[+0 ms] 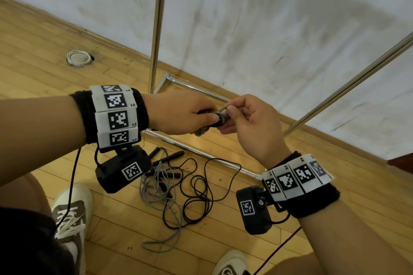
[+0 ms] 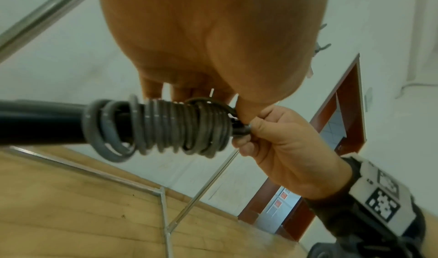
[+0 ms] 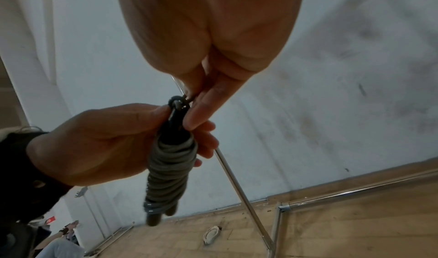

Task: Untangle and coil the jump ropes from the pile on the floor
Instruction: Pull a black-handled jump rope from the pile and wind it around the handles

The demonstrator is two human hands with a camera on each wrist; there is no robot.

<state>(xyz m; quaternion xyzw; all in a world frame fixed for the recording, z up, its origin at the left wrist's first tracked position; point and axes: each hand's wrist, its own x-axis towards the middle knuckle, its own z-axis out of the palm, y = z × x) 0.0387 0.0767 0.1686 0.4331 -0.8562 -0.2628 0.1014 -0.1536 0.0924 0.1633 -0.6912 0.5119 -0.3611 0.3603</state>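
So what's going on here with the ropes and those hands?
A person is finishing off one grey jump rope, already wound in tight coils around its black handles. The left hand grips the bundle while the right hand pinches the rope's end at the top, seemingly tucking it in. A tangled pile of grey and black ropes lies on the wooden floor below.

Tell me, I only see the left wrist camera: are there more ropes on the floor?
Observer: Yes, a tangled pile of grey and black ropes lies in front of the left shoe.
Operator: Any handles in it?
Observer: Black handles lie at the pile's far edge.
Operator: Anything else down there?
Observer: A round white cap sits on the wood floor near the wall.
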